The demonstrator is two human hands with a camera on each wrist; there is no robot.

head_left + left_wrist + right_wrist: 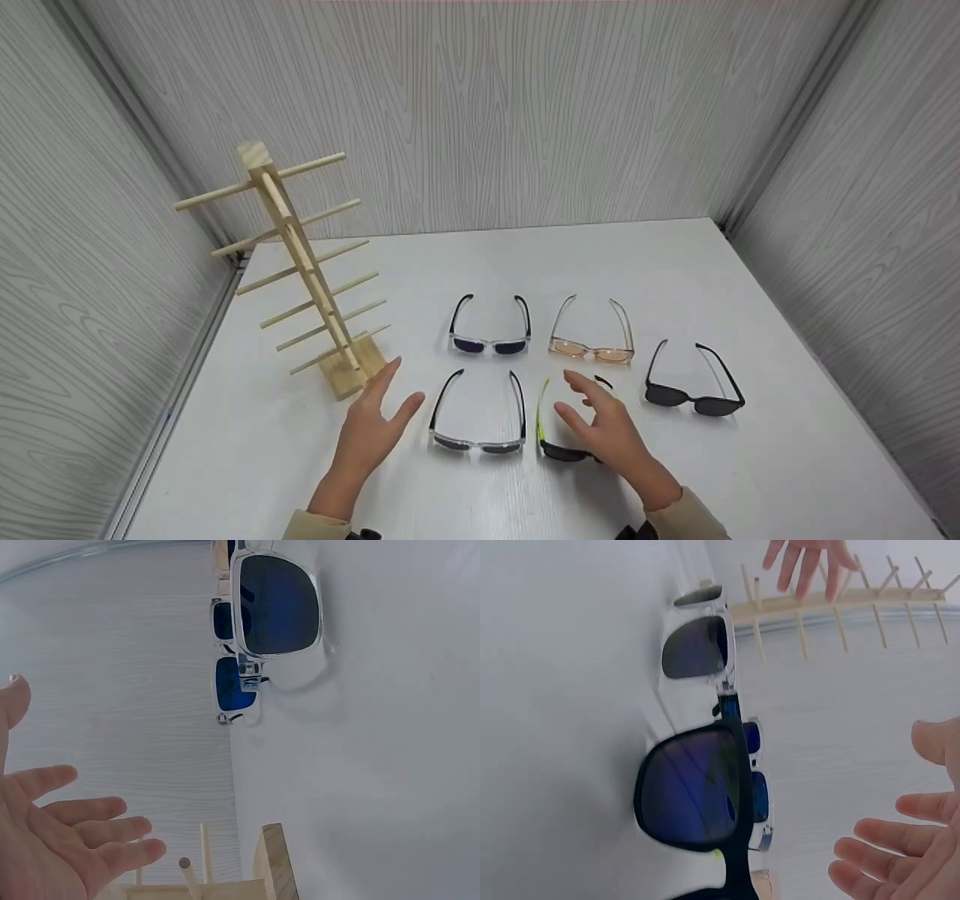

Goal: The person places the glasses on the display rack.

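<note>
My left hand [366,431] is held with fingers and thumb spread, between the wooden rod stand [307,262] and a clear-framed pair of sunglasses [499,448] with dark temples. Nothing lies in its grasp. My right hand [611,433], likewise spread and holding nothing, hovers over black sunglasses with yellow-green temples [540,427] and hides part of them. In the right wrist view, a dark lens [690,784] of this pair looms large beside the hand [915,847]. The left wrist view shows a clear-framed lens [277,607] above the left hand [67,832].
Farther back lie clear-framed sunglasses with purple lenses [469,346] and peach-tinted glasses [611,355]. Black sunglasses [712,406] lie to the right. All rest with temples unfolded on the white table [787,465]. Grey wood-grain panels [480,112] enclose the back and sides.
</note>
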